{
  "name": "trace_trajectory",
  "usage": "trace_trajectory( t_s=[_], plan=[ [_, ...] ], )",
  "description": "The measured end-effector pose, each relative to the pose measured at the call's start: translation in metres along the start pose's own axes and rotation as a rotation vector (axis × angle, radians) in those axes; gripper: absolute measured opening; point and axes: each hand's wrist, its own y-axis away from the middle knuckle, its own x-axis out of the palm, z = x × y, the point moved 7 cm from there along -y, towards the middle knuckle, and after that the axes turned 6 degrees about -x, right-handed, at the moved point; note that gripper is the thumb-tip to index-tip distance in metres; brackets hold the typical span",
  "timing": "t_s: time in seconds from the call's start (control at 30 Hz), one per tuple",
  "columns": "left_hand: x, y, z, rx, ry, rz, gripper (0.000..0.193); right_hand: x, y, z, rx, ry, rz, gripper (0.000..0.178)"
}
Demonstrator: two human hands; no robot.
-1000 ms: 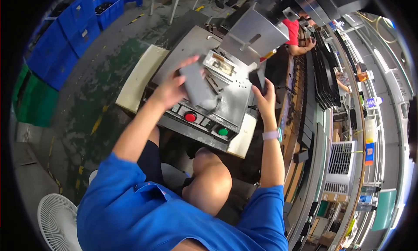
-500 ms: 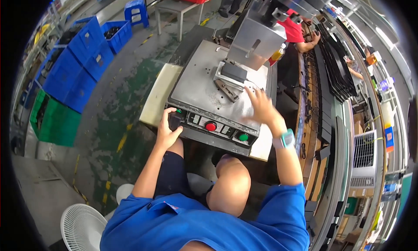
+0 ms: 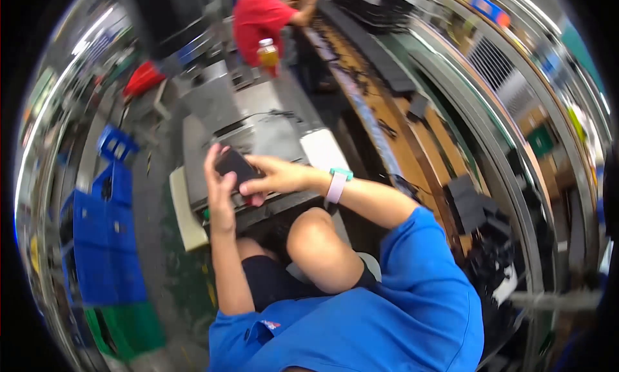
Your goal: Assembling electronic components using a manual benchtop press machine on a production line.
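A small black rectangular box [image 3: 236,166], much like a power adapter, is between my two hands above the front edge of the machine's metal bed [image 3: 196,134]. My left hand [image 3: 221,194] grips its left side with fingers and thumb. My right hand [image 3: 278,176] closes on the right end, thumb and fingers on the box. Behind them, a metal fixture [image 3: 241,137] on the bed is blurred and partly hidden. My hands cover most of the front control panel.
A person in a red shirt [image 3: 261,20] works by the long bench [image 3: 361,91] at the right, near a bottle of yellow liquid [image 3: 267,53]. Blue crates [image 3: 103,243] and a green crate [image 3: 126,330] stand at the left. The dark machine head [image 3: 161,17] overhangs the bed.
The view has swung to the right and blurred. My right hand has come from beside the fixture to the black box, which my left hand has lifted from the panel's left end.
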Motion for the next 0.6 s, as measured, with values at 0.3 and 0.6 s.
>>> trace_trajectory(
  t_s=[0.3, 0.6],
  plan=[
    [0.004, 0.085, 0.068, -0.343, -0.056, 0.336, 0.076, -0.246, 0.312, 0.241, 0.213, 1.886, -1.256, 0.047],
    [-0.002, 0.125, 0.120, -0.472, -0.010, 0.357, 0.070, -0.282, 0.590, 0.213, 1.389, 1.830, -1.868, 0.048]
  ],
)
